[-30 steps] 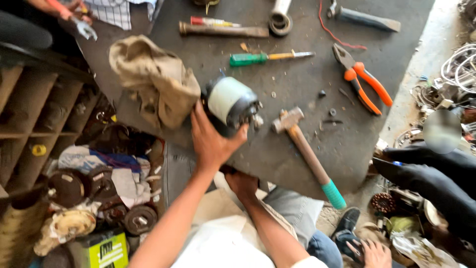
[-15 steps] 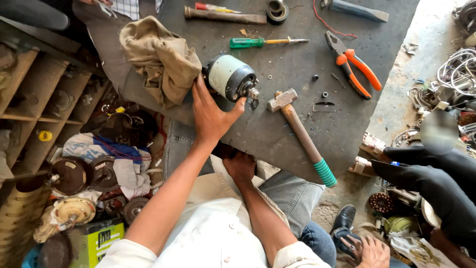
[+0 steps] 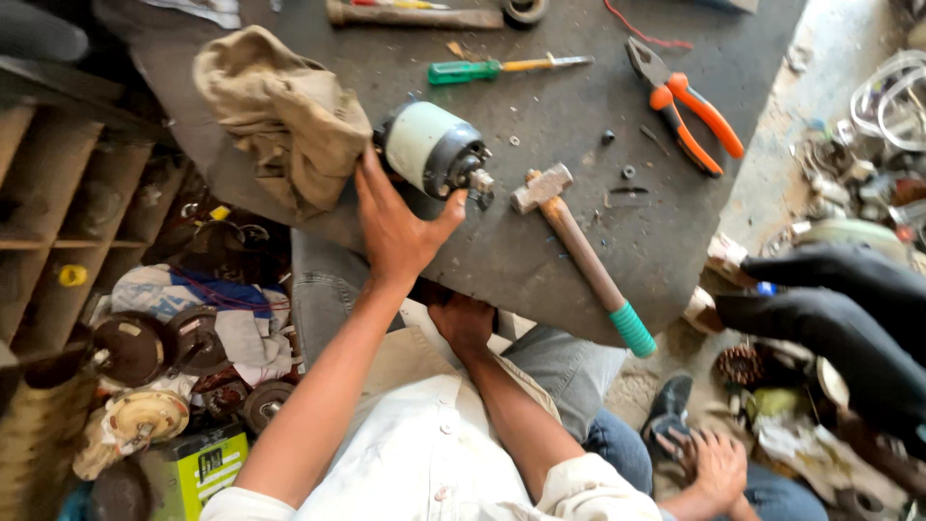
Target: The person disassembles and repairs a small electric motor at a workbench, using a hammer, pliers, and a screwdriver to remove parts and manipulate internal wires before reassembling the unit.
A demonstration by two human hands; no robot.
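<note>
The person's left hand (image 3: 400,227) is resting against the near side of the cylindrical motor part (image 3: 431,151), palm flat and fingers spread along its pale green body rather than wrapped around it, so the hand is open and steadying the part, not clamping it. The motor part is lying on its side on the dark metal table (image 3: 540,260), its black end and small shaft pointing right toward the hammer (image 3: 579,256), whose steel head is sitting just beside that shaft. Compared with half a second ago, the hand is keeping much the same pose against the part, with the thumb spread toward its black end, and the hammer has not been moved. The right hand (image 3: 463,323) is sitting low under the table's near edge, close to the person's lap; its fingers are hidden by the edge, so I cannot tell whether it is closed on anything, and it is staying where it was in the earlier picture. A crumpled tan rag (image 3: 280,116) is lying to the left of the motor part, touching it. Farther back on the table, a green-handled screwdriver (image 3: 492,68) and orange-handled pliers (image 3: 690,106) are lying well apart from the hands. At the lower right, another person's hand (image 3: 719,463) is resting near a shoe.
</note>
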